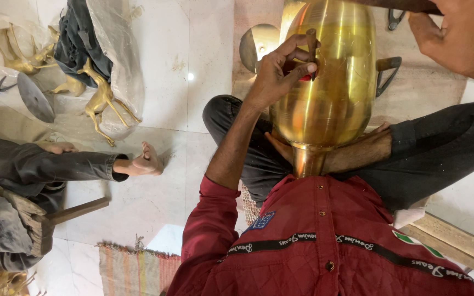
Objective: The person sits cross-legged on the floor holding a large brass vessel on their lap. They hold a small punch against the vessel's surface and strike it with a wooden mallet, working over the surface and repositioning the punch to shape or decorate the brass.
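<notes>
1. A large polished brass vase with a rounded belly and narrow neck (325, 82) is lying between the person's crossed legs, its neck pointing toward the red quilted jacket (325, 246) and resting against a bare foot (357, 151).
2. The left arm is stretching up from the red sleeve, elbow bent, forearm rising to the vase's left flank; the left hand (281, 71) is pinching a short dark metal punch (311, 52) between thumb and curled fingers, its length pressing against the brass wall.
3. The right hand (462, 38) is hovering at the upper right corner of the view, fingers closing around a dark wooden handle (407, 5) that is crossing above the vase; what sits at the handle's end is out of view.
4. Another person's trousered leg and bare foot (144, 161) are stretching across the white marble floor (193, 126) at the left.
5. Small brass deer figures (102, 96) are lying under clear plastic sheeting near the floor's upper left corner.
6. A striped woven mat (133, 271) is lying along the floor's lower edge.
</notes>
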Motion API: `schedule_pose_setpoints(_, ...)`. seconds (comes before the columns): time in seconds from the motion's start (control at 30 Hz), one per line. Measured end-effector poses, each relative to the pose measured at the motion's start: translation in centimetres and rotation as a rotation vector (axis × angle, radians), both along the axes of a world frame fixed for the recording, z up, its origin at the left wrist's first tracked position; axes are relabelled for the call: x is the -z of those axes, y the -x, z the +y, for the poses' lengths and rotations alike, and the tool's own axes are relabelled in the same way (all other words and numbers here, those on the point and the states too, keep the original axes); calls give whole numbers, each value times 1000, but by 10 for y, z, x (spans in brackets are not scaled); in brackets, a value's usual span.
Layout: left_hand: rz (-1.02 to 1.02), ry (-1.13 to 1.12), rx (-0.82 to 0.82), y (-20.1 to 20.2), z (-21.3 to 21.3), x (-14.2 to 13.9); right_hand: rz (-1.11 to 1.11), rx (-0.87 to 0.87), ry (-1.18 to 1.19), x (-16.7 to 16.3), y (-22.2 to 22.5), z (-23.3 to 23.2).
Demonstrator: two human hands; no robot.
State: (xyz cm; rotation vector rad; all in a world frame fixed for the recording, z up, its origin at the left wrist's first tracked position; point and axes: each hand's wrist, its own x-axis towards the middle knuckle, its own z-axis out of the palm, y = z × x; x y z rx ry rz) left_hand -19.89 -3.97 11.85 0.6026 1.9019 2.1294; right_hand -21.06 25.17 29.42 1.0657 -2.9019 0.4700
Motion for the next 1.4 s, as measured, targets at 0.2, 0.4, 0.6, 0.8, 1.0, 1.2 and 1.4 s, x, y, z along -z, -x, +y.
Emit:
schedule_pose_setpoints(0.2,-1,-17,2,-1,1,4,-162,145,54,3,-2,-1)
schedule_pose_setpoints(0.4,18,36,-31,1,3,5,78,-5,-178,4,5,-4)
schedule_pose_setpoints(0.6,-72,7,-56,-4,5,-1,-41,38,-233,7,12,-7)
schedule_pose_setpoints(0.8,-99,36,-68,-4,7,-3,-83,37,-276,3,12,-10)
schedule_pose_setpoints(1.0,-110,51,-99,-7,8,-5,-108,41,-246,7,13,-10)
schedule_pose_setpoints(1.2,-131,41,-119,-13,6,-11,-125,51,-191,13,18,-6)
schedule_pose_setpoints(1.4,-70,9,-168,-22,9,-12,-59,-10,67,15,16,-9)
